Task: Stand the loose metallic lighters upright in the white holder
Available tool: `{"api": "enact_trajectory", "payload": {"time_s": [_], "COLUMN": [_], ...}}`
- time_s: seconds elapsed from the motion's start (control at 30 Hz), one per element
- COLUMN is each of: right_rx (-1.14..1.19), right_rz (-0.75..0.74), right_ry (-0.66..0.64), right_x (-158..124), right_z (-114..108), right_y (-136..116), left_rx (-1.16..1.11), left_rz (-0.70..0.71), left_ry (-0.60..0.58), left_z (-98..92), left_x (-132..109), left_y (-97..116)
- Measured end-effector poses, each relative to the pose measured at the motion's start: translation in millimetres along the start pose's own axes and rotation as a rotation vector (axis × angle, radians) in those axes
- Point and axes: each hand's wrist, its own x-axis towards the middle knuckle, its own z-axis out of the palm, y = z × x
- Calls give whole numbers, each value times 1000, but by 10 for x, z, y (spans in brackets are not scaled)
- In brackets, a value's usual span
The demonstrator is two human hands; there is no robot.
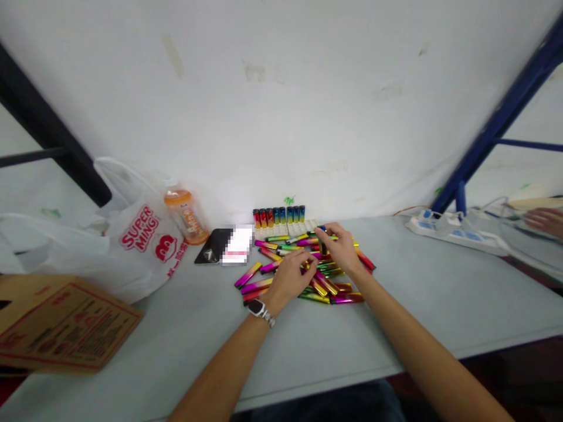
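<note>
A loose pile of shiny two-tone tubes that look like lighters (259, 285) lies on the grey table, in pink, yellow, green and red. Over the pile's right back side, my right hand (338, 247) pinches one dark-topped lighter (323, 246), held roughly upright. My left hand (294, 275), with a watch at the wrist, is curled low over the middle of the pile. Its thumb and fingers come together, and what they grip, if anything, is too small to make out. Behind the pile, several lighters (281, 215) stand upright in a row in a pale slotted tray (309, 226).
Left of the pile lie a black card-like item (211, 247), an orange drink bottle (187, 214), a white plastic bag (114, 252) and a cardboard box (70, 322). At right are a white power strip (457, 234) and another person's hand (545, 220). A wall rises behind.
</note>
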Motion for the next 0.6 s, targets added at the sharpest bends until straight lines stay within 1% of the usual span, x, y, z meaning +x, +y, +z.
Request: {"api": "enact_trajectory", "payload": {"time_s": [0.03,0.17,0.27,0.4,0.5,0.6], "right_rx": [-10,50,39,24,-30,-112], "right_rz": [0,73,45,20,0,-45], "right_ry": [-4,-163,-147,-148,-153,-161], "right_x": [60,374,650,961,1113,1198], "right_z": [-33,-96,-51,79,176,254], "right_y": [19,124,240,424,563,681], "left_rx": [0,-13,-23,-25,-25,-20], "left_rz": [-5,-15,-2,-1,-1,-3], "left_ry": [-1,-20,-21,-5,-6,-13], "left_z": [-2,-13,-16,-5,5,10], "left_x": [0,-2,-5,-8,-7,-11], "left_y": [5,14,-4,-37,-49,-51]}}
